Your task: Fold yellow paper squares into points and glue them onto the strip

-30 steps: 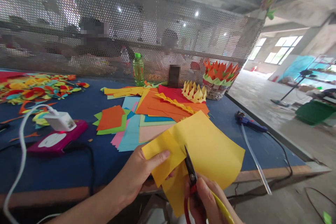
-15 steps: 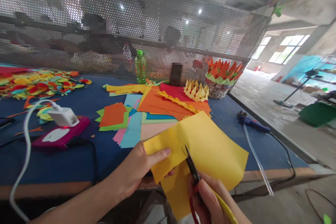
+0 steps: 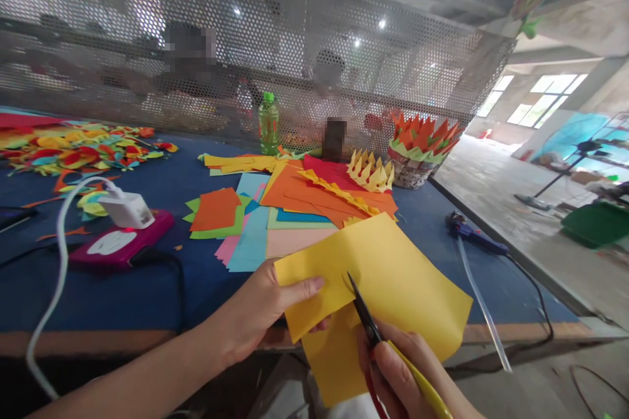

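Note:
A large sheet of yellow paper [image 3: 407, 281] is held up over the table's front edge. My left hand [image 3: 275, 311] pinches its left part, thumb on top and fingers beneath. In my right hand [image 3: 407, 366] is a pair of scissors [image 3: 366, 315] with dark blades and red and yellow handles. The blades are slightly parted and sit at the end of a cut running into the sheet. Below the cut, a flap of the same yellow hangs down. Part of the scissors' handles is hidden by my fingers.
Stacked coloured paper [image 3: 250, 236] and orange sheets [image 3: 314, 200] lie behind. A glue gun [image 3: 476, 236] with a clear glue stick is at right. A pink power strip [image 3: 122, 242] with a white charger [image 3: 128, 209] is at left. Further back stand a green bottle [image 3: 268, 127] and a basket [image 3: 410, 170].
The scissor blades have opened a little, and the right hand has shifted slightly right and down. The whole view has shifted slightly; the left hand keeps its grip.

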`<state>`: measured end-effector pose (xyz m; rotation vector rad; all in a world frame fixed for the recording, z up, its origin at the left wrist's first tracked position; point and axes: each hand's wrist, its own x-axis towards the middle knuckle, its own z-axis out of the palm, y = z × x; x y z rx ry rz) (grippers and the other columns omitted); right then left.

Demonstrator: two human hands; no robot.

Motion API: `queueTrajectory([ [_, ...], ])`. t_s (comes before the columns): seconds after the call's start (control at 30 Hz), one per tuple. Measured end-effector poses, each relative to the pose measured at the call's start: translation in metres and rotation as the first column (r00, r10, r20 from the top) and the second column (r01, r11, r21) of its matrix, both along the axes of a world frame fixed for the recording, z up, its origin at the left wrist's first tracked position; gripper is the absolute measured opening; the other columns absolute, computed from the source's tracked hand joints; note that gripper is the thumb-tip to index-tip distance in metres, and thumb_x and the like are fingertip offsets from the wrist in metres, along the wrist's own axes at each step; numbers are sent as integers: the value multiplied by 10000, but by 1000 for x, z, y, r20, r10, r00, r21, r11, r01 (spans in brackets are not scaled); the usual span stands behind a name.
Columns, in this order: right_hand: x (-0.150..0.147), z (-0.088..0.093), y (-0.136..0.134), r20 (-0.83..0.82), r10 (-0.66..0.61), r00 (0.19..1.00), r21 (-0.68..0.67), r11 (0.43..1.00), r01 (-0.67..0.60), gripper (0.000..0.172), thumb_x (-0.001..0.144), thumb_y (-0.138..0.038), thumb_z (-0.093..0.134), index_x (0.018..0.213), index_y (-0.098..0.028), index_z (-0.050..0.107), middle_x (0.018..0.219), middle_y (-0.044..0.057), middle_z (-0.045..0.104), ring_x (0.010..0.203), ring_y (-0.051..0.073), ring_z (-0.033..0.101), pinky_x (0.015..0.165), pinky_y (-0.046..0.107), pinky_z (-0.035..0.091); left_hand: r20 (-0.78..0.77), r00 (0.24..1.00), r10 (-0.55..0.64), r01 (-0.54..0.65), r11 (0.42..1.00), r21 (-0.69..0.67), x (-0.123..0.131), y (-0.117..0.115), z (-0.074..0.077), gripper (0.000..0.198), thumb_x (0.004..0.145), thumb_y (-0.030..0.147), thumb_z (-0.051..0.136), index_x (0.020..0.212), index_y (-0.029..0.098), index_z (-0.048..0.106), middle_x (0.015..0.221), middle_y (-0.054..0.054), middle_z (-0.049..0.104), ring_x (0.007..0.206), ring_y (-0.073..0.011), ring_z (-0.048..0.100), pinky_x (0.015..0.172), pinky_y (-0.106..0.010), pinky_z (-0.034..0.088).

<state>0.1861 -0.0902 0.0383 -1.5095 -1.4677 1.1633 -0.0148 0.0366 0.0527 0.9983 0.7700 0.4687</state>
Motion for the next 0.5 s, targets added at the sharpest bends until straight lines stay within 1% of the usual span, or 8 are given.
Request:
queueTrajectory([
  [0.07, 3, -1, 2, 12, 11, 1000, -4, 1000, -11, 629, 911, -814, 400, 754, -216, 514, 483, -73, 373, 446, 69, 307, 482, 244, 271, 7, 1000, -5, 5, 1000, -3, 1, 0, 1, 376, 796, 448, 820, 1074, 222, 704, 892, -19, 738, 701, -149, 672, 660, -260, 533],
  [0.2, 6, -2, 4, 65, 21, 998, 32, 999, -23, 661, 910, -831, 360, 742, -211, 511, 520, -47, 425, 498, 86, 374, 517, 262, 273, 21, 1000, -14, 14, 1000, -7, 1, 0, 2, 369, 790, 462, 821, 1046, 215, 720, 861, -24, 731, 725, -162, 670, 670, -265, 538],
  [0.37, 6, -3, 3, 70, 38, 997, 31, 999, -40, 663, 922, -826, 340, 751, -206, 503, 514, -56, 392, 491, 82, 343, 513, 270, 231, 23, 1000, -6, 6, 1000, -9, 0, 0, 0, 380, 780, 465, 833, 1045, 213, 732, 869, -25, 737, 701, -149, 661, 655, -255, 538],
  [0.5, 2, -2, 3, 120, 14, 993, 103, 994, -27, 643, 936, -799, 353, 736, -205, 493, 607, -24, 422, 573, 103, 391, 543, 281, 229, 18, 1000, 4, -4, 1000, -17, 0, -1, -1, 382, 794, 455, 825, 1075, 218, 723, 889, -28, 746, 700, -153, 674, 653, -259, 545],
])
